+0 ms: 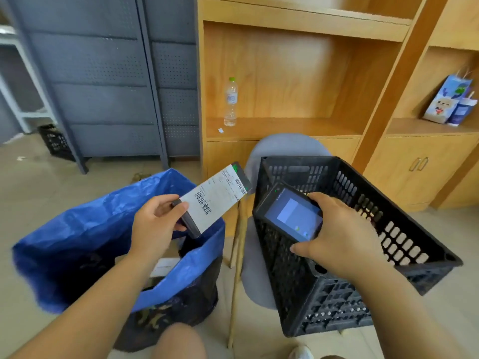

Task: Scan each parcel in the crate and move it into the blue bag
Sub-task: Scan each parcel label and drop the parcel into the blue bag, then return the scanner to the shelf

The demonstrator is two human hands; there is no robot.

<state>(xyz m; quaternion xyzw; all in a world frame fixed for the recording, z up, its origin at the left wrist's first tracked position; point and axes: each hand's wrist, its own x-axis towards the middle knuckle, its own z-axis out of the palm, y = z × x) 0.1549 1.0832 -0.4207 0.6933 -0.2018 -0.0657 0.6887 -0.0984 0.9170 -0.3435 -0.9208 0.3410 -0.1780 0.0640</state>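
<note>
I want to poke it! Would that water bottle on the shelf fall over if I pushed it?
Probably. The bottle is tall and narrow and stands upright on a small base on the shelf, so a push near the top would likely tip it. It looks like thin clear plastic, so it is likely light. Being round, it might roll afterwards.

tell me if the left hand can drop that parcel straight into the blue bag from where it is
Probably yes. The left hand holds the parcel just above the blue bag, whose mouth gapes open below. The right hand, holding the scanner, sits over the crate, out of the way.
</note>
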